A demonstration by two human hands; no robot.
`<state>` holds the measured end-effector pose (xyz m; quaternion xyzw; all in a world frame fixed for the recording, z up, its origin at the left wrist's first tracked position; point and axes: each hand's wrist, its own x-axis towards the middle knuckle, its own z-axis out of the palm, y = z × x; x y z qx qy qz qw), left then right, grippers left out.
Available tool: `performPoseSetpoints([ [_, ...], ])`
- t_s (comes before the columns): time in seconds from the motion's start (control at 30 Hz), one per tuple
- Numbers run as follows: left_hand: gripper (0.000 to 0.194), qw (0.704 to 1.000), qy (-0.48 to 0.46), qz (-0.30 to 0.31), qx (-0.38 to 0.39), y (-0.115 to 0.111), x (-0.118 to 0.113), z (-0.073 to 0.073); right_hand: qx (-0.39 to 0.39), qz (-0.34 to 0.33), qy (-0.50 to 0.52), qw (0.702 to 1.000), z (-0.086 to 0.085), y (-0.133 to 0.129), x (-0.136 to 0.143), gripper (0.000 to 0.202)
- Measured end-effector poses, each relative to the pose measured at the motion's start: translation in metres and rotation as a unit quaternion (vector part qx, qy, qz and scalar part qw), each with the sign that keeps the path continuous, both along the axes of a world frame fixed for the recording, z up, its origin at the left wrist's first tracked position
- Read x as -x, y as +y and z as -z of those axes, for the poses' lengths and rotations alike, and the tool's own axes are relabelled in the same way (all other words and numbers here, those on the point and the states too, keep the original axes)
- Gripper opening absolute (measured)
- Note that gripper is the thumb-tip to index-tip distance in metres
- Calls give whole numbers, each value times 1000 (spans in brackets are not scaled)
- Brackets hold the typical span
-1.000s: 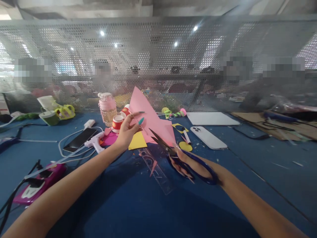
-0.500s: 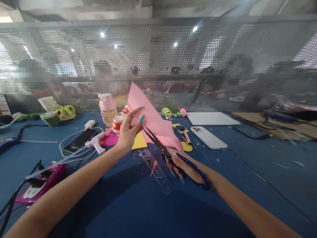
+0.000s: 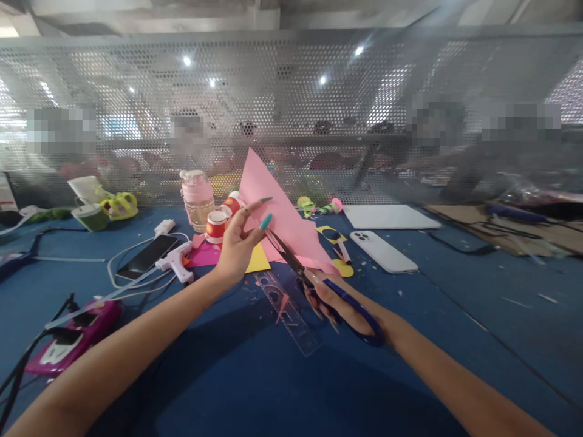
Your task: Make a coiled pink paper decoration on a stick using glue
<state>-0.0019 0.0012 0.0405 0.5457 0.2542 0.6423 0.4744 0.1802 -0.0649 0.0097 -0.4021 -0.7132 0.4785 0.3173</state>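
Observation:
My left hand (image 3: 240, 246) pinches the near edge of a large pink paper sheet (image 3: 277, 209), which stands tilted up to a point behind the fingers. My right hand (image 3: 334, 295) is closed round the dark blue handles of a pair of scissors (image 3: 291, 258). The blades point up and left, at the edge of the pink paper close to my left thumb. A pink strip of the paper hangs along the blades toward my right hand. Beneath the hands a clear plastic ruler (image 3: 291, 321) lies on the blue table, with a small pink scrap (image 3: 283, 306) on it.
Left are a glue gun (image 3: 175, 262), a dark phone (image 3: 148, 256), a purple power strip (image 3: 75, 340) and cables. Behind stand red paper cups (image 3: 215, 227) and a pink bottle (image 3: 197, 200). A white phone (image 3: 383, 252) lies right, cardboard (image 3: 492, 227) beyond. A perforated metal screen (image 3: 291, 109) borders the back.
My left hand and the raised corner of the pink paper have shifted slightly right. The scissors have barely moved; both hands keep their hold.

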Motion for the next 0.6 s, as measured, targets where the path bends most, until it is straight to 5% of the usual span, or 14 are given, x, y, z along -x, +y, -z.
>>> performPoseSetpoints([
  [0.6, 38, 999, -3, -9, 42, -5, -2, -3, 0, -4, -6, 1000, 2, 2, 0, 51],
])
